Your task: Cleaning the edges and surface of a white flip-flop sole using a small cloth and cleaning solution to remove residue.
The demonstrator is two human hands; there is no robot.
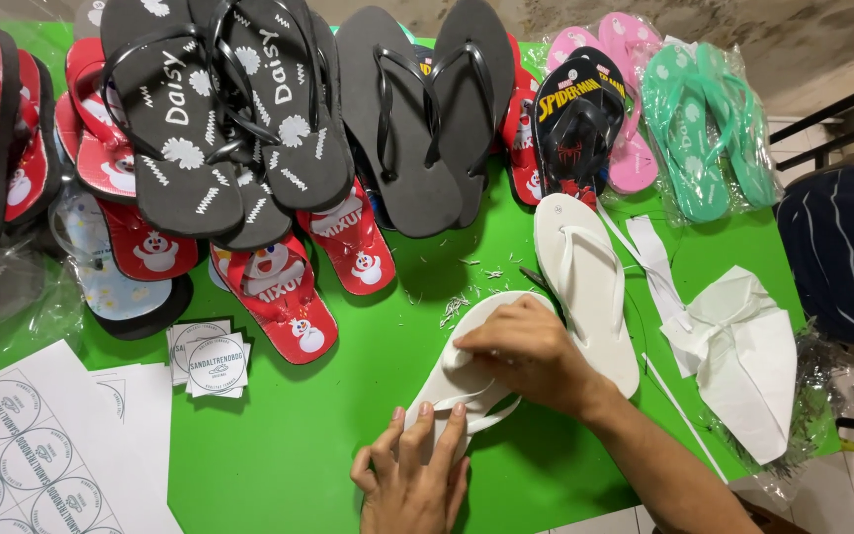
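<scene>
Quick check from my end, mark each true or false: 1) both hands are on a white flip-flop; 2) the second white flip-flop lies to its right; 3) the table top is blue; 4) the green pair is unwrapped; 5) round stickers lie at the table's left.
1) True: the left hand presses the heel of the white flip-flop and the right hand covers its toe end.
2) True: the second white flip-flop lies just to the right.
3) False: the table is bright green.
4) False: the green pair sits in clear plastic wrap.
5) True: cut round stickers lie left, beside sticker sheets.
</scene>
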